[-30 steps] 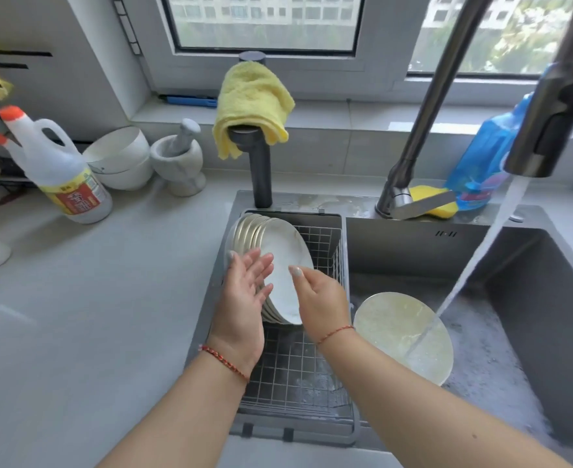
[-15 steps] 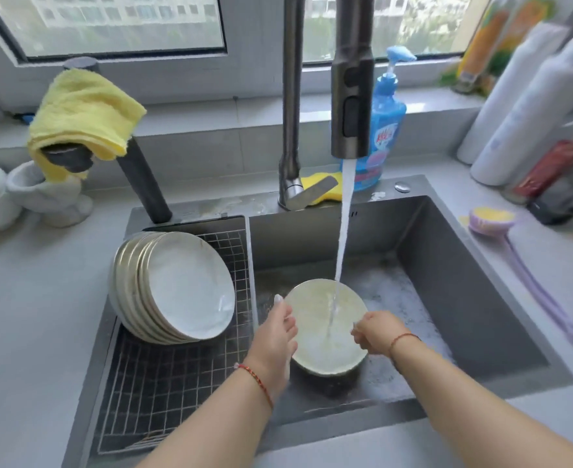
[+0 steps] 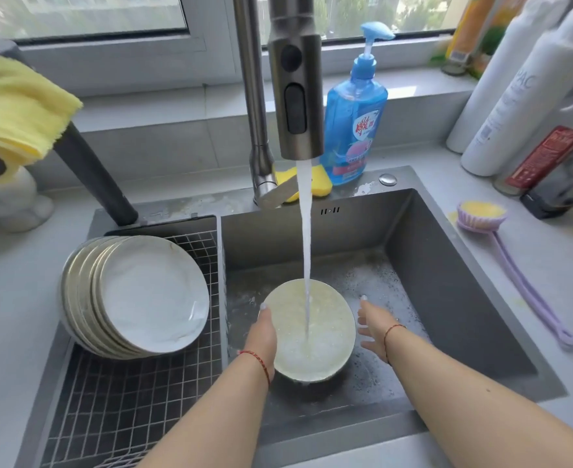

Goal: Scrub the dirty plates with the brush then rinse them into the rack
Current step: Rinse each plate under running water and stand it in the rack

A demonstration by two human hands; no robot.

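A soapy, yellowish plate [image 3: 322, 319] sits in the sink basin [image 3: 447, 298] under the running water stream [image 3: 305, 231]. My left hand [image 3: 263, 332] grips the plate's left rim. My right hand [image 3: 374, 324] hovers just right of the plate with fingers spread, holding nothing. Several clean white plates [image 3: 143, 292] lean stacked in the wire rack [image 3: 126, 407] on the left. The purple long-handled brush [image 3: 501, 244] lies on the counter to the right of the sink.
The faucet head [image 3: 295, 89] hangs over the basin. A blue soap bottle [image 3: 356, 123] and yellow sponge [image 3: 319, 184] stand behind the sink. Tall bottles [image 3: 521, 96] crowd the right counter. A yellow cloth [image 3: 15, 106] drapes over a post at left.
Both hands left the racked plates and moved right to the plate in the basin. My left hand took its rim; my right hand opened beside it.
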